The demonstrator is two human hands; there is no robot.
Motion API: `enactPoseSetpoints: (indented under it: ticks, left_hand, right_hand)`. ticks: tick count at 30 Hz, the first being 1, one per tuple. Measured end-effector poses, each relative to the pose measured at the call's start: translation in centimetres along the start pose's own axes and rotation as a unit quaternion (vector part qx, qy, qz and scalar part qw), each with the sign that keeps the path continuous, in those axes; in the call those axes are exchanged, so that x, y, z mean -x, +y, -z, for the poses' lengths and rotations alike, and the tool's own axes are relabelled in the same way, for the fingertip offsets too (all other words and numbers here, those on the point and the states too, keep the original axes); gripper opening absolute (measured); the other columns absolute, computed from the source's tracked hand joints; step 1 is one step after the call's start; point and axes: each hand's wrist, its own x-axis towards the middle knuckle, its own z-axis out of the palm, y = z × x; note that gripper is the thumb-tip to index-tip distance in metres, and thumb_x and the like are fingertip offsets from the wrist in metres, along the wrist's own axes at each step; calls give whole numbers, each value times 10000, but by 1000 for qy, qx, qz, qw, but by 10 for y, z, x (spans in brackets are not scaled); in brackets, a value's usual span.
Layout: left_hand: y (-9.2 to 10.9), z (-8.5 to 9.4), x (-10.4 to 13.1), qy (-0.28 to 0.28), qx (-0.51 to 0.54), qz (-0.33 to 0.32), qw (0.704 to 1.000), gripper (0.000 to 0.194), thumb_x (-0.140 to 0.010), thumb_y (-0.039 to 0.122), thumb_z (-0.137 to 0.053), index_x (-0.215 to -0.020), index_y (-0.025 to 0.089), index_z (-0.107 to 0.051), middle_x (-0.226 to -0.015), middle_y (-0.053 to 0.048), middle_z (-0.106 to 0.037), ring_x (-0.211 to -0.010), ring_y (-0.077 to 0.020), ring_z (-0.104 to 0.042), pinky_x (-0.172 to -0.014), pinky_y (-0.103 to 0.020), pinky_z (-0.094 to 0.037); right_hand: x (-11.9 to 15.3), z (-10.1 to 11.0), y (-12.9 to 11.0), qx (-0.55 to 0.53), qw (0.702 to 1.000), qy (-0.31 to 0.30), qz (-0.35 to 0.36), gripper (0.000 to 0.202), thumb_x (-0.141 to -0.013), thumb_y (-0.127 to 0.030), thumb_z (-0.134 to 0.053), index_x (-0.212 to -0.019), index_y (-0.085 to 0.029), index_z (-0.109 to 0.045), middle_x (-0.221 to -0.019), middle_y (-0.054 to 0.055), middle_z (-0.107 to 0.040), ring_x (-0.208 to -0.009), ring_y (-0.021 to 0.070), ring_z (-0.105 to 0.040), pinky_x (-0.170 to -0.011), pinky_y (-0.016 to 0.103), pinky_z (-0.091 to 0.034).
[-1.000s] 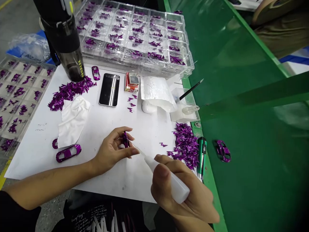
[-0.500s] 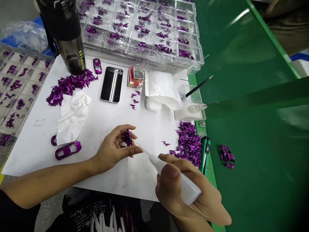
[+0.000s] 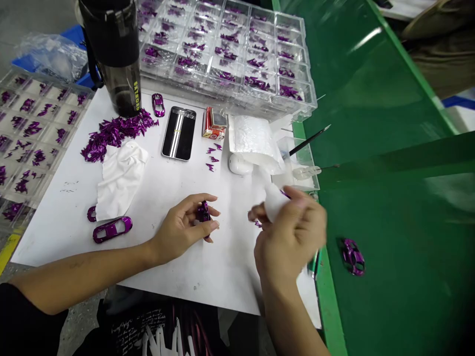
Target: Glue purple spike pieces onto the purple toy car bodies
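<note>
Between the fingers and thumb of my left hand (image 3: 185,225) is a small purple toy car body (image 3: 204,212), tilted on edge above the white board (image 3: 163,277). My right hand (image 3: 289,235), blurred by motion, is closed around a white squeeze bottle (image 3: 273,200) with its narrow end up, apart from the car body. Behind that hand lies the right-side heap of purple pieces, mostly hidden. Several small purple pieces (image 3: 212,159) lie on the board beyond my left hand. Another purple car body (image 3: 112,229) rests to the left, beside a white cloth (image 3: 122,178).
A phone (image 3: 178,133), a red-and-white box (image 3: 214,123) and a tall bottle (image 3: 118,59) stand or lie at the back, before clear compartment trays (image 3: 237,81). A small clear box (image 3: 313,183) holds thin tools. One purple car body (image 3: 353,256) sits on the green surface.
My right hand has swung the squeeze bottle up and away from the car body, turning its tip upward. My left hand still holds the car body. The whole view has shifted slightly.
</note>
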Motion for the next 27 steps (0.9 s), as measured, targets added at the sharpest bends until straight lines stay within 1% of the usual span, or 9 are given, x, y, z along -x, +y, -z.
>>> enactPoseSetpoints:
  ticks: [2,4,7,11,13,16,20,23,27]
  left_hand:
    - [-2,-1,1,-10,8,5,1000,403,-834,199,-761,-1224,214,-660,-1057,-64,-684,-870,-167,-679,-670,-287,-625]
    - [-2,-2,3,-19,2,12,1000,372,-816,188,-751,-1179,197,-670,-1031,-61,-694,-821,-163,-694,-675,-297,-615]
    - [-2,-2,6,-11,-33,16,999,333,-786,159,-740,-1114,193,-687,-952,-31,-703,-719,-129,-675,-697,-293,-589]
    - [1,0,8,-8,-72,9,997,271,-770,177,-752,-1035,200,-698,-878,-8,-695,-700,-125,-648,-670,-266,-568]
    - [1,2,8,-14,-81,0,997,243,-766,174,-753,-1001,197,-692,-845,0,-682,-683,-119,-633,-644,-248,-551]
    - [-3,4,8,-12,-64,0,998,238,-761,166,-742,-990,190,-683,-804,14,-656,-629,-107,-612,-599,-235,-533]
    - [-4,4,7,-16,-60,20,998,265,-755,162,-737,-1017,181,-702,-728,29,-639,-581,-104,-606,-558,-220,-508]
    - [0,4,7,-9,-84,30,996,255,-756,156,-741,-1009,181,-724,-654,40,-633,-533,-96,-584,-546,-217,-494]
    - [0,5,6,-10,-69,22,997,251,-735,156,-765,-982,191,-731,-708,27,-658,-551,-99,-600,-544,-226,-521]
  right_hand:
    - [-12,-13,1,49,999,-4,3,427,-941,-576,-581,-1151,-209,-640,-1005,104,-738,-793,229,-705,-712,376,-570]
    - [-14,-17,3,128,990,-57,4,414,-857,-572,-650,-1048,-206,-682,-1059,123,-763,-827,255,-724,-731,389,-570]
    - [-7,-2,-4,263,959,-101,23,495,-821,-666,-636,-992,-206,-702,-959,128,-792,-756,298,-740,-657,398,-538]
    - [-4,13,-60,292,933,-166,126,464,-938,-663,-565,-805,-251,-732,-658,41,-749,-512,227,-672,-491,319,-413]
    - [-15,-14,-99,233,923,-248,177,360,-984,-543,-585,-844,-253,-745,-712,16,-767,-553,186,-684,-547,290,-461]
    - [-46,-94,-144,259,861,-369,237,151,-985,-267,-612,-965,-198,-745,-922,49,-805,-813,206,-749,-727,281,-519]
    - [-83,-195,-159,328,816,-412,240,172,-932,-82,-635,-1066,-113,-739,-1095,125,-789,-1067,253,-727,-915,305,-513]
    - [-96,-224,-151,356,807,-412,230,116,-929,-128,-692,-1034,-100,-732,-1104,133,-764,-1111,272,-704,-971,379,-533]
    - [-102,-225,-144,361,809,-421,196,147,-930,-285,-750,-978,-152,-709,-1048,60,-746,-1011,220,-712,-924,399,-575]
